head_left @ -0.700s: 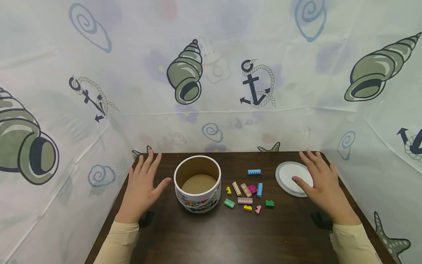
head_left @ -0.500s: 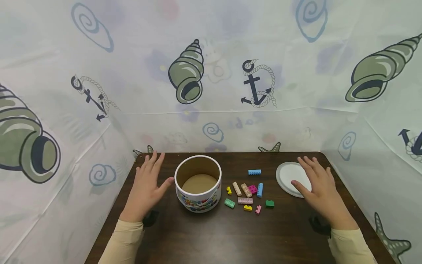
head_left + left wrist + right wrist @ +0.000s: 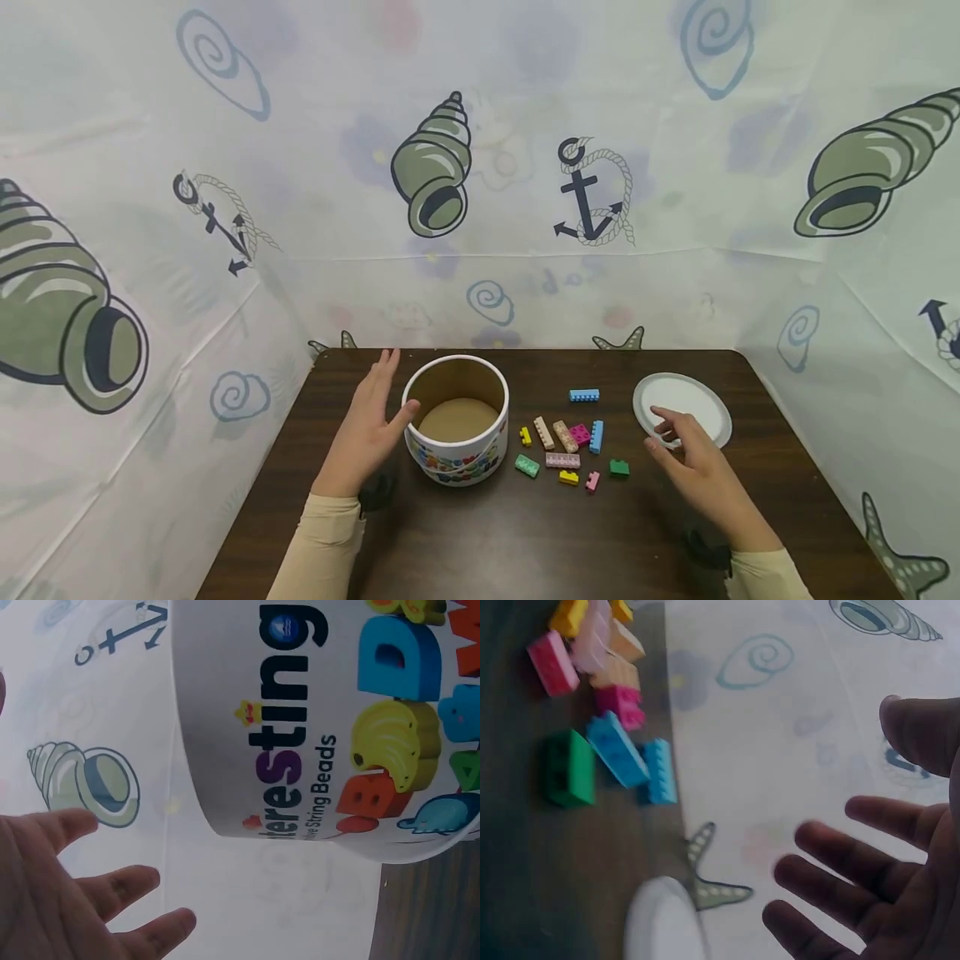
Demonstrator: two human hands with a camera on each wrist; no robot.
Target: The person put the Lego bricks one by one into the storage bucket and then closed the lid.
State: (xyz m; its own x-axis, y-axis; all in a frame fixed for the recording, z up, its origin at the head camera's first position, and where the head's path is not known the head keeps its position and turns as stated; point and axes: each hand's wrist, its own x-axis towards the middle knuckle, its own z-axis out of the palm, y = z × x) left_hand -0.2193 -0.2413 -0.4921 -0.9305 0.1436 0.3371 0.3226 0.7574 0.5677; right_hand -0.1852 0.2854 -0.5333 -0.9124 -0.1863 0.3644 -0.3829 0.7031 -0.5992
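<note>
A white round bucket with colourful printing stands on the table, its top uncovered and its inside bare. My left hand is at the bucket's left side, thumb near the rim; in the left wrist view its spread fingers are apart from the printed wall. Over the near edge of a white round lid hovers my right hand, holding nothing, fingers loosely bent. Between them lie several toy bricks, among them a dark green brick, a blue brick and a pale pink brick.
The dark wooden table is enclosed by a white sheet printed with shells and anchors. Another blue brick lies apart behind the rest. A green brick is closest to the bucket.
My left hand has moved right, closer to the bucket. My right hand has come left and nearer, its fingers more bent. The bucket, lid and bricks stay put on the table.
</note>
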